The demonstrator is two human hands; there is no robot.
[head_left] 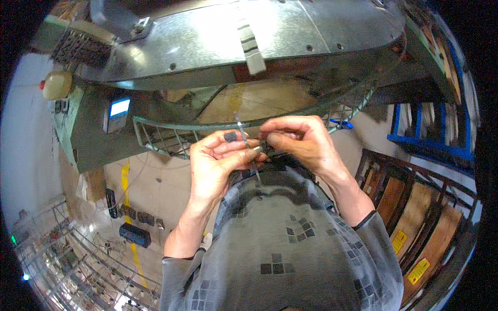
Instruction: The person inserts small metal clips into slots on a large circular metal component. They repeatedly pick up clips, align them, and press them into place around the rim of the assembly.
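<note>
Left of hands: lit screen device (119,108). I see left hand (210,160), dark square patch (230,137) against its fingers, thumb pinching thin pale strip (241,130). Between both hands' fingertips: small dark piece (264,147). Right hand (306,145) narrow beside it; cannot tell if gripping. I judge handling midway: strip already in grasp, not yet released; remainder unclear.

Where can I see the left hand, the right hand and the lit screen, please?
Left hand (211,157): head view, on the palm, near the thumb's base.
Right hand (309,146): head view, near the thumb's base.
Lit screen (120,108): head view, on its bright face.
</note>
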